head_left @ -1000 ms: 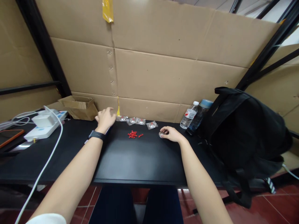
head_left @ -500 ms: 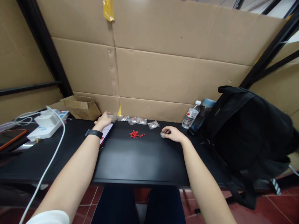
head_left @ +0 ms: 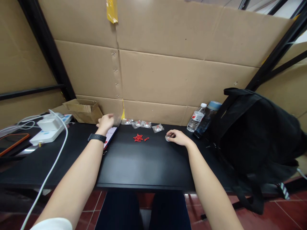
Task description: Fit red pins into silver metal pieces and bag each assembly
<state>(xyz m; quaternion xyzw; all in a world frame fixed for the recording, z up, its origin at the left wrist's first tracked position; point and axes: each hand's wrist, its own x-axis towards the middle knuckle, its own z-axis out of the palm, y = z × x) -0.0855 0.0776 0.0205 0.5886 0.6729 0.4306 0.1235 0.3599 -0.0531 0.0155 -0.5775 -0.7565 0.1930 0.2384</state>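
Note:
At the back left of the desk, my left hand (head_left: 105,123) is closed, with a blurred clear plastic bag (head_left: 117,120) at its fingertips. Under that wrist, which wears a dark band, lies a phone (head_left: 110,136) with a lit screen. My right hand (head_left: 177,138) rests on the desk to the right, its fingers curled round a small round clear case (head_left: 167,138). Between the hands is a little pile of red cord loops (head_left: 138,138), with one loop (head_left: 146,139) apart. Several small clear packets (head_left: 157,128) with red inside line the back edge.
A paper bag (head_left: 83,109), a white power strip (head_left: 51,132) with cables and an orange-edged phone (head_left: 11,142) are on the left. A water bottle (head_left: 196,118), a blue-lidded bottle (head_left: 211,111) and a black backpack (head_left: 254,137) stand right. Cardboard (head_left: 163,76) walls the back.
My left hand has shifted slightly up, and the plastic at its fingers is more blurred. The right hand stays in place round the case.

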